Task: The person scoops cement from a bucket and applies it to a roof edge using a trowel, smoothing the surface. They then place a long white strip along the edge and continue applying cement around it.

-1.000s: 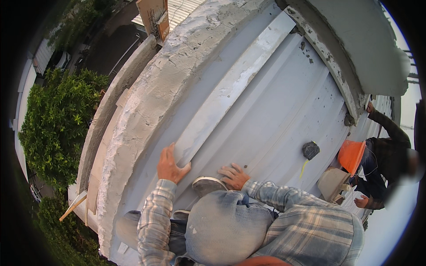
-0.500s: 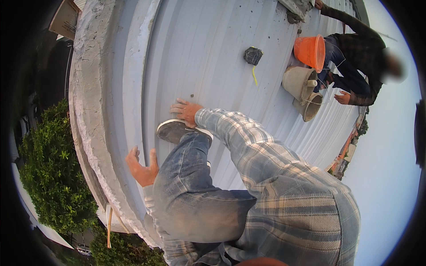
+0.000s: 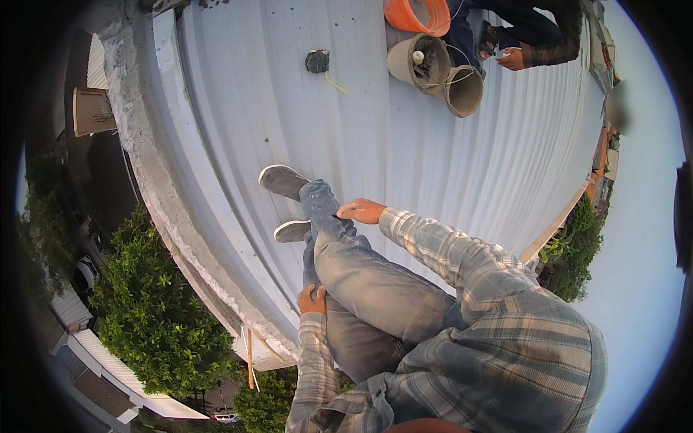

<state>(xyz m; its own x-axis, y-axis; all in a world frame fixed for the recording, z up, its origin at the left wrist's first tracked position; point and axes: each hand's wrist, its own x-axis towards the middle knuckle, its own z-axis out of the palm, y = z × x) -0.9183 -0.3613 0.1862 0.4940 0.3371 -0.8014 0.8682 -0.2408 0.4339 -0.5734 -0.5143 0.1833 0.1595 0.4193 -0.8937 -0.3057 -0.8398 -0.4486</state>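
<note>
My left hand (image 3: 312, 299) rests against the side of my bent leg in dusty jeans (image 3: 368, 278), its thumb and fingers a little apart. My right hand (image 3: 362, 210) is at the lower trouser leg, with its fingers pressed together. A small dark spot shows at these fingertips; whether it is an object or a fold of cloth I cannot tell. Beyond the hands, my dark shoes with pale soles, one shoe (image 3: 284, 181) farther off and the other shoe (image 3: 292, 231) nearer, stand on the ribbed metal roof (image 3: 260, 79).
A rough cement ledge (image 3: 155, 169) borders the roof on the left, with trees (image 3: 155, 303) below. At the far right are an orange bucket (image 3: 419, 18), two cement-stained buckets (image 3: 464, 92) and a co-worker's hand (image 3: 511, 59). A black lump with a yellow strip (image 3: 317, 61) lies on the roof.
My left hand has moved from the air near the ledge onto my leg. My right hand has left the shoe for the lower trouser leg. The view has shifted; the buckets sit higher.
</note>
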